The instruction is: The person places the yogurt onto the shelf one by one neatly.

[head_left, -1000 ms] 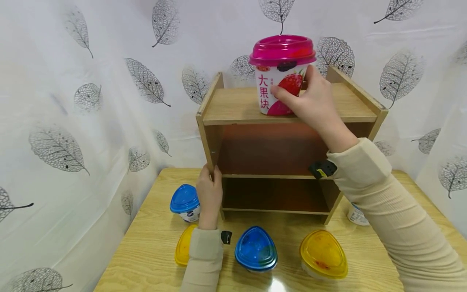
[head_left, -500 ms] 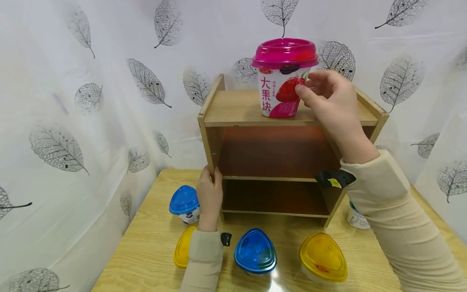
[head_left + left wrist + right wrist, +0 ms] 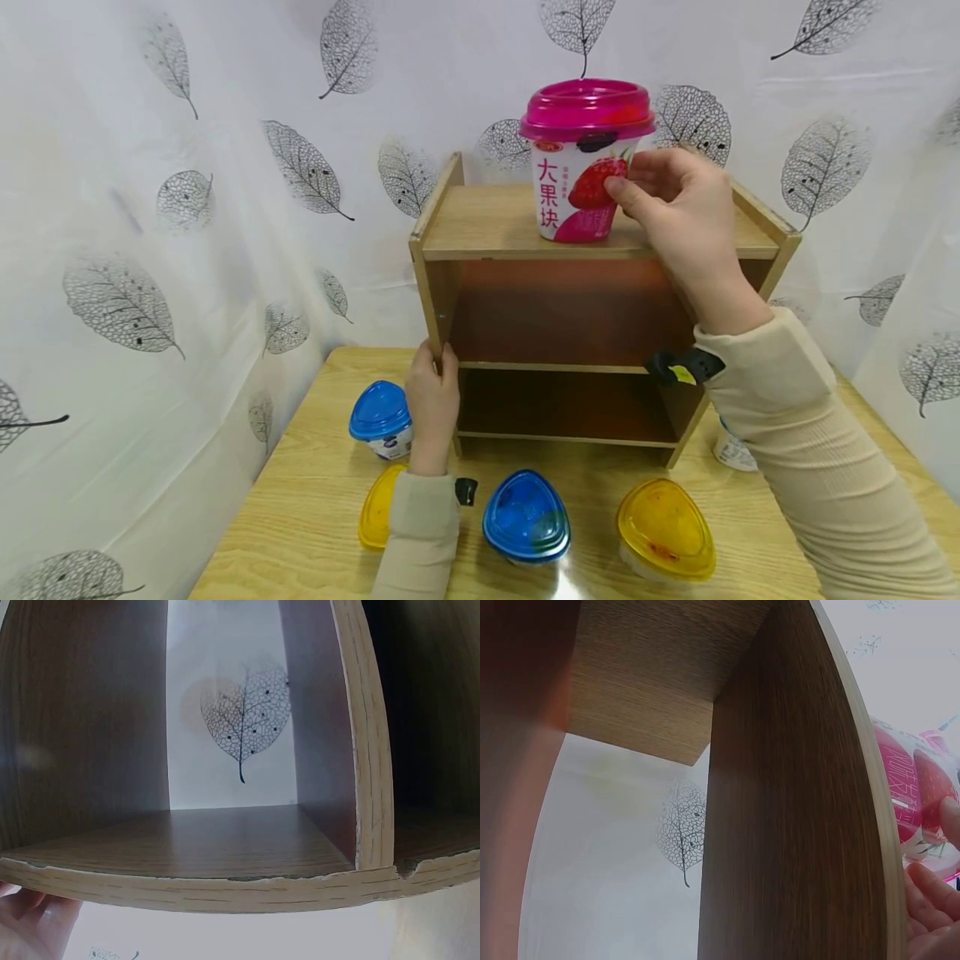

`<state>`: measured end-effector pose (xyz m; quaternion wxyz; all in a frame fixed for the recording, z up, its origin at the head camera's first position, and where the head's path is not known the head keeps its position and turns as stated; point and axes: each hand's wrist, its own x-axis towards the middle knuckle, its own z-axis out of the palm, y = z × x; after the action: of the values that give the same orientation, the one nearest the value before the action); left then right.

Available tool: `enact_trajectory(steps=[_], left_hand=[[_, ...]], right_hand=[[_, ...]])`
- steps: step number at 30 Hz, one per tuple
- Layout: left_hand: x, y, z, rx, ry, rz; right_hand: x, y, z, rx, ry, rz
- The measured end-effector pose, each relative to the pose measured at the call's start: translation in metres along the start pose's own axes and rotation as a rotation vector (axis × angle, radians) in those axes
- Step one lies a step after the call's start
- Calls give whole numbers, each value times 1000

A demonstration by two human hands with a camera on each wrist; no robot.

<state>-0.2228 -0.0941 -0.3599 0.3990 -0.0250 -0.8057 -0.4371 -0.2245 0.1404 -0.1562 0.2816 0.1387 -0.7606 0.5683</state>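
Note:
A large yogurt cup (image 3: 576, 200) with a pink lid and strawberry print stands upright on the top board of a small wooden shelf (image 3: 600, 365). At the cup's right side is my right hand (image 3: 682, 204), thumb over the strawberry and fingers by the side edge, loosely placed. In the right wrist view, the thumb and fingers appear beside the tilted-looking yogurt cup (image 3: 907, 784). Whether they press on it I cannot tell. My left hand (image 3: 432, 396) grips the front edge of the shelf's left side panel; its fingers (image 3: 45, 919) show under that panel in the left wrist view.
On the wooden table (image 3: 292, 500) stand a blue-lidded cup (image 3: 378, 412), a yellow-lidded cup (image 3: 377, 512) partly behind the left sleeve, another blue-lidded cup (image 3: 525, 517) and another yellow-lidded cup (image 3: 665, 529). A white cup (image 3: 733, 450) sits right of the shelf. Leaf-patterned curtain hangs behind.
My right hand has loosened from the yogurt cup and shifted right to its side edge, then slightly back toward it. The cup stays on the top board. My left hand keeps its grip.

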Motion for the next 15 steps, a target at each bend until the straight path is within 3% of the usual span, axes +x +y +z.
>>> enact_trajectory(steps=[15], left_hand=[[1,-1,1,0,-15,-15]], right_hand=[[5,-1,11,-82,-18,5]])
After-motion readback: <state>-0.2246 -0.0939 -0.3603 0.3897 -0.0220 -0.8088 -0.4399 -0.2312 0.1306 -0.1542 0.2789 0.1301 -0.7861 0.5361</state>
